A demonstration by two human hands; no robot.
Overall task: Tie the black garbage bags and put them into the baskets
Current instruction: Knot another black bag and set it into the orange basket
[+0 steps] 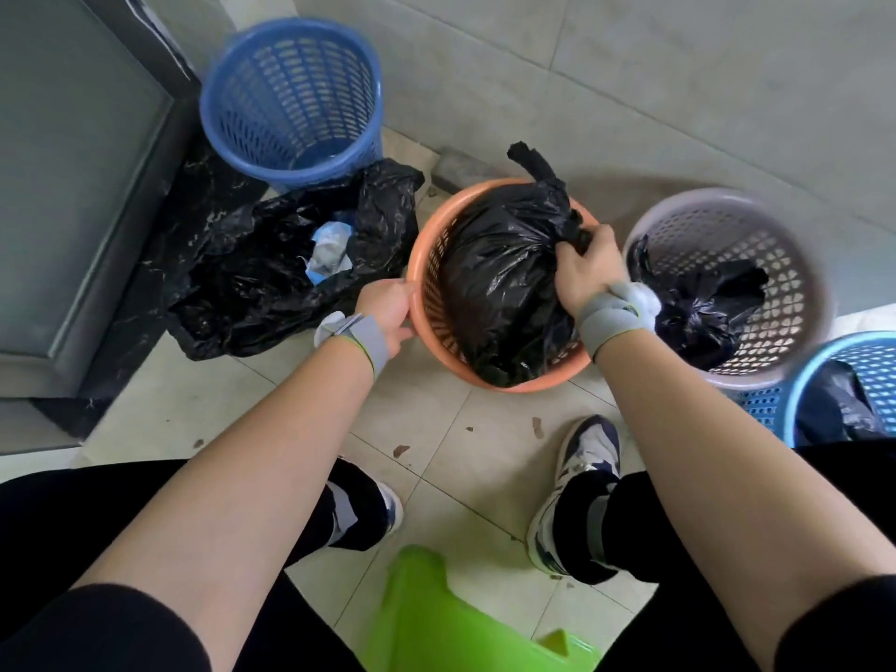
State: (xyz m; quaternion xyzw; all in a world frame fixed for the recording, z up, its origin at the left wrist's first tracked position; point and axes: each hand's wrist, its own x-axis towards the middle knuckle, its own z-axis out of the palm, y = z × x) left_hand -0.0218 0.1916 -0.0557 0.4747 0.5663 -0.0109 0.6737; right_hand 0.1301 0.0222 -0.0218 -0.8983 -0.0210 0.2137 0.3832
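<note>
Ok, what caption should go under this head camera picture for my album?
Right hand holds a tied black bag in the orange basket while the left hand grips its rim.

A single view from the person's head faces forward and steeply down at the floor [436, 443]. It is close: both forearms run up from the near edge to the left hand [383, 308] and right hand [586, 274]. The centre holds the orange basket [528, 383] and black bag [499, 274]. Shoes [586, 448] and a green stool [460, 623] fill the near edge, and the wall [630, 65] closes the far side. The wide lens bends the left and right margins.
</note>
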